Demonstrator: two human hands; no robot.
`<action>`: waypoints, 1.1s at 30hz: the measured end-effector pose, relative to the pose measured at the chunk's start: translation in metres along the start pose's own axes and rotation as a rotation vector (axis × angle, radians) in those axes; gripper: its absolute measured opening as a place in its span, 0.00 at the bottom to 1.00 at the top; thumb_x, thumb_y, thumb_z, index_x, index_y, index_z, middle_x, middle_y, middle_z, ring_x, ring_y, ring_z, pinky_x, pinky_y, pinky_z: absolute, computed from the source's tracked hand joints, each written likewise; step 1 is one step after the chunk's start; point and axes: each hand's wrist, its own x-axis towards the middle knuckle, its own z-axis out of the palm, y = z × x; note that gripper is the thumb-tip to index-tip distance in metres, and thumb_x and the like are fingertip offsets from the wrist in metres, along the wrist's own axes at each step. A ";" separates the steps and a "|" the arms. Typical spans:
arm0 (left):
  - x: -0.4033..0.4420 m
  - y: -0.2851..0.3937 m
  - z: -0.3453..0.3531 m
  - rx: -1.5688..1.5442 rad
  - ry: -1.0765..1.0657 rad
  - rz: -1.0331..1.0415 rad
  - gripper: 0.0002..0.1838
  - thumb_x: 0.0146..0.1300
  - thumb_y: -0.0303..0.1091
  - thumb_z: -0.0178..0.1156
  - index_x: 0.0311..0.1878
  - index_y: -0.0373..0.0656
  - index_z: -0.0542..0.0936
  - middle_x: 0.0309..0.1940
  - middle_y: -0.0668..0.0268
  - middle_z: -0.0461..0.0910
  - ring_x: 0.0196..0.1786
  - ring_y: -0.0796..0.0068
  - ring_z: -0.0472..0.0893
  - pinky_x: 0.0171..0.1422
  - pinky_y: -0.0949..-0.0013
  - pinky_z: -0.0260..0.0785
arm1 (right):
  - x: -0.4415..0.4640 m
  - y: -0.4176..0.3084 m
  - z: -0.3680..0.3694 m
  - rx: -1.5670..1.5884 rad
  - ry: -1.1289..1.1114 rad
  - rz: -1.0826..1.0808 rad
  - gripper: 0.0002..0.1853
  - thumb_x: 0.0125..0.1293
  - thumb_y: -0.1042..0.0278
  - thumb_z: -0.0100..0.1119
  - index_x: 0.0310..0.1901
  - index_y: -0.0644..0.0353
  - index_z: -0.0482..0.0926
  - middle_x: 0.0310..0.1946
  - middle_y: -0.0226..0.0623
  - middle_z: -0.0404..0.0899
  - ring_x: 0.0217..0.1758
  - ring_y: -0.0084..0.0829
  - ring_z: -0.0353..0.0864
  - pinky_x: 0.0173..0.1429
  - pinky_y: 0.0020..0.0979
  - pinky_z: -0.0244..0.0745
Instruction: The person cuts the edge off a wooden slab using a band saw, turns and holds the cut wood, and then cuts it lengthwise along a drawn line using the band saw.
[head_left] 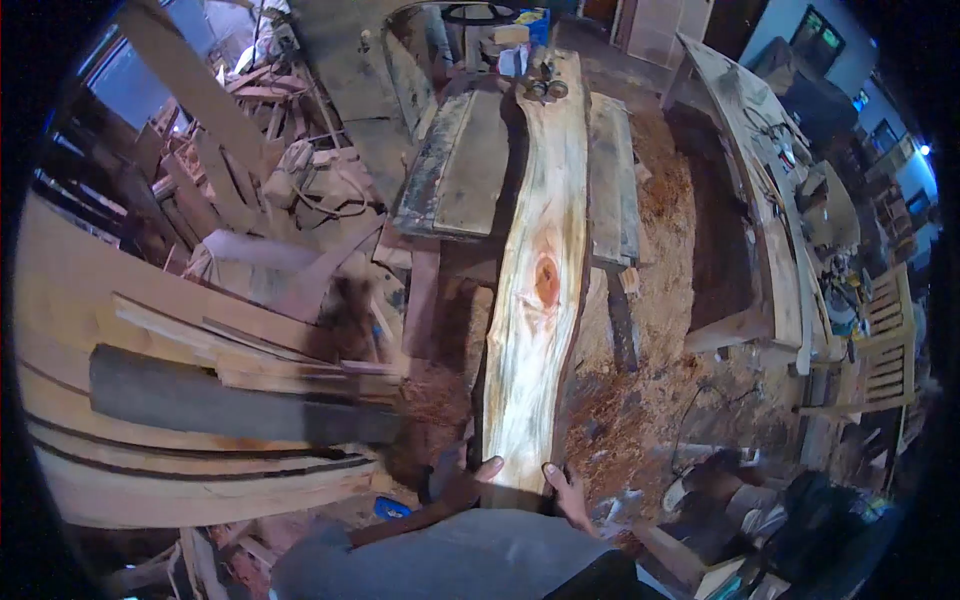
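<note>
A long wooden slab with wavy bark edges and a reddish knot runs away from me down the middle of the head view. My left hand grips the left edge of its near end, thumb on top and fingers hidden below. On the opposite edge, my right hand holds on in the same way. The slab's far part lies over a dusty workbench. Two dark round objects, too small to make out, rest near its far end.
Stacked boards lean in from the left, with a heap of wood scraps behind. Sawdust covers the floor to the right. Beyond stands a long table with tools, and a slatted wooden piece.
</note>
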 end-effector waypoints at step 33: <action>0.009 -0.017 -0.005 -0.063 -0.033 -0.113 0.60 0.55 0.65 0.73 0.79 0.37 0.54 0.65 0.52 0.76 0.69 0.56 0.75 0.75 0.56 0.64 | 0.015 0.031 -0.005 0.241 -0.039 0.052 0.31 0.71 0.56 0.61 0.67 0.72 0.71 0.60 0.46 0.80 0.62 0.41 0.79 0.70 0.41 0.71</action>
